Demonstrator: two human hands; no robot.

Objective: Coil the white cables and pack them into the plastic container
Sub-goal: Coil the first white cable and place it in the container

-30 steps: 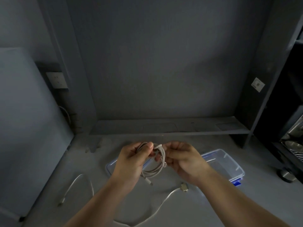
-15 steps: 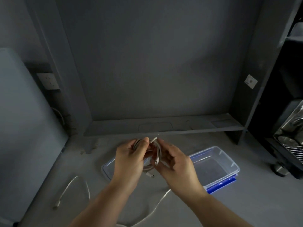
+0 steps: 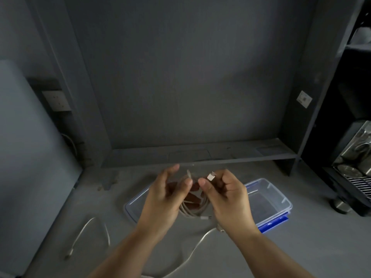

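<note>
Partly hidden, the coiled cable (image 3: 193,209) hangs in both hands' grip; left hand (image 3: 162,199), right hand (image 3: 228,197).

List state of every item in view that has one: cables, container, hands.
coiled cable: looped, held in the air between both hands
left hand: gripping the coil
right hand: pinching the white connector
plastic container: open, no lid on, on the table
short cable: loose on the table, uncoiled
long cable: loose on the table, uncoiled
</note>
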